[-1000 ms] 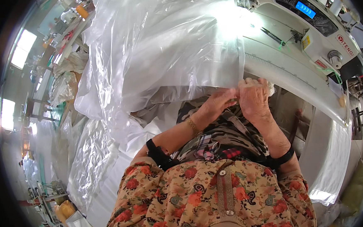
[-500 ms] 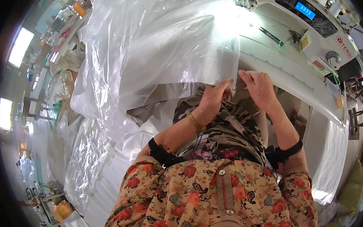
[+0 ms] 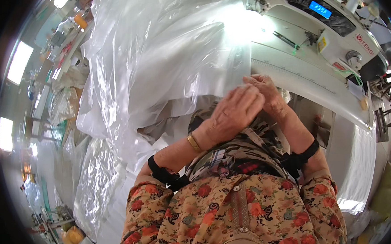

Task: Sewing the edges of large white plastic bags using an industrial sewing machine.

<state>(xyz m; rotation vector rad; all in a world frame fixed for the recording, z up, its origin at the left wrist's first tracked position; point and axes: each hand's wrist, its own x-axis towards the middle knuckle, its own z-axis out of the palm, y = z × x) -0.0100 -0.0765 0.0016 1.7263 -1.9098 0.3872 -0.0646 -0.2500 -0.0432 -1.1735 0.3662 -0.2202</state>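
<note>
A large translucent plastic sheet [image 3: 164, 53] spreads over the left of the machine table and hangs toward my lap. At its lower right corner my right hand [image 3: 272, 96] is closed, thumb and fingertips pinched at the sheet's edge. My left hand [image 3: 235, 112] is raised just in front of it, back of the hand up, fingers bent together and slightly blurred. Its fingertips overlap the right hand's, so whatever they hold is hidden. Behind both hands stands a white sewing machine [image 3: 330, 34], its bright lamp shining on the sheet.
Small dark thread snips [image 3: 285, 39] lie on the machine bed, behind a ruler strip [image 3: 292, 72] along the table's front. More crumpled plastic [image 3: 97, 183] is heaped at the left. White material [image 3: 356, 163] hangs at the right, near a dark metal stand [image 3: 386, 111].
My left hand has lifted off the sheet's edge and turned back-up, nearer my right hand. The right hand has shifted slightly left to the sheet's corner. The whole view has shifted a little.
</note>
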